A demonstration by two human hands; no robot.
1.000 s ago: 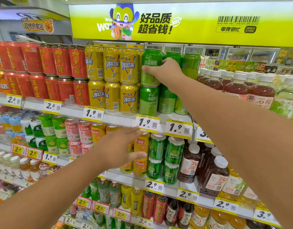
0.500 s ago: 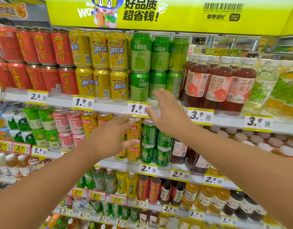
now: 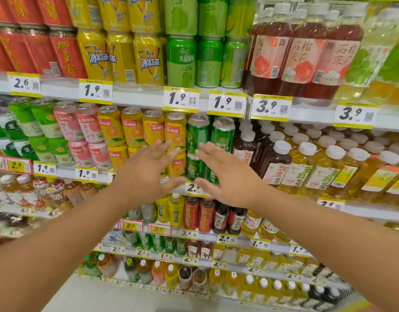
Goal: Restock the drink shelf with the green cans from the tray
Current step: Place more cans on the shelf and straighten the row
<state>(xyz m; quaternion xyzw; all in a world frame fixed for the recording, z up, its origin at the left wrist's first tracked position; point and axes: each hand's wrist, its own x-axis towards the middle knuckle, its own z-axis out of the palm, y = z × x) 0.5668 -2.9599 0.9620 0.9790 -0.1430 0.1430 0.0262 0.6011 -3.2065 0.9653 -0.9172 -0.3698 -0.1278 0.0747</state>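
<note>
Both hands are empty, fingers spread and held out flat. The left hand (image 3: 146, 174) and right hand (image 3: 227, 174) hover before the middle shelf; the green cans (image 3: 208, 57) stand stacked (two high) on the upper shelf (image 3: 137, 97), well above the fingertips.

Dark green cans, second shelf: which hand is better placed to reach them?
Right, probably. The right hand is open, its fingertips over the stacked dark green cans; the open left hand sits in front of the orange cans.
</note>
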